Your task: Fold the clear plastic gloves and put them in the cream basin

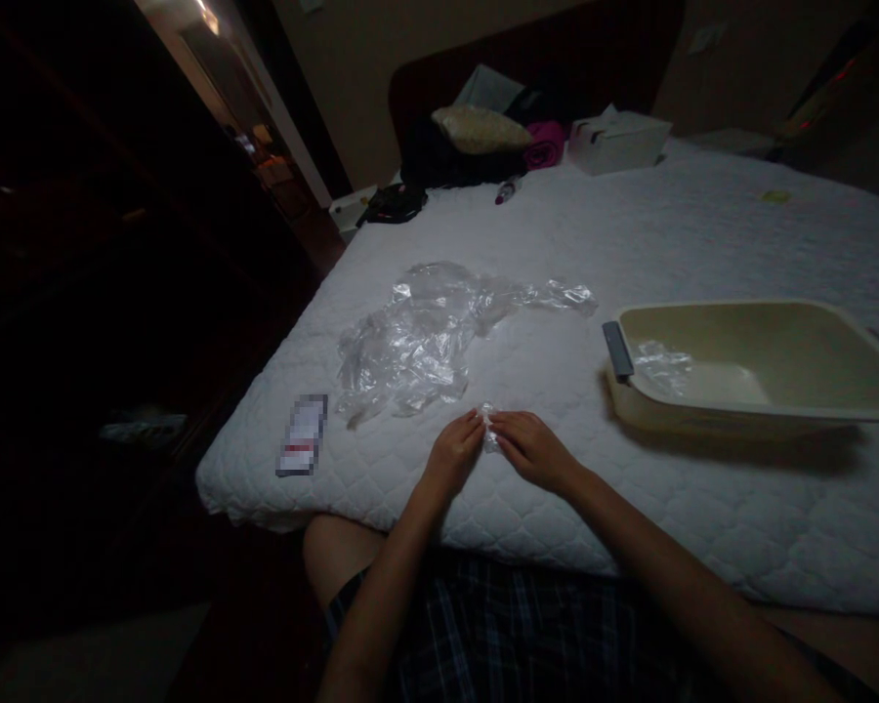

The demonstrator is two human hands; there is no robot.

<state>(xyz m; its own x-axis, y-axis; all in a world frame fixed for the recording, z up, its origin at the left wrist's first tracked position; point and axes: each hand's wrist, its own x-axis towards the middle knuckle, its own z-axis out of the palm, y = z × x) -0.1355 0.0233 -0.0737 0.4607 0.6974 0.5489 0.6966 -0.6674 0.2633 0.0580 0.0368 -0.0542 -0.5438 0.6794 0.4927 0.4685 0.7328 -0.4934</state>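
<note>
A small clear plastic piece point(489, 430) is pinched between left hand point(454, 454) and right hand point(531, 451) over the white bed point(630, 508). A crumpled plastic heap point(417, 337) is laid just beyond; beige tray point(747, 366) is set at right.

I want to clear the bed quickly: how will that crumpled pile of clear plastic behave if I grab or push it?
The clear plastic pile looks thin and wrinkled, so probably floppy and very light. It sprawls in loose strands, so one grab may leave bits trailing. Pushed over the quilted bed, it would likely bunch, not slide.
</note>
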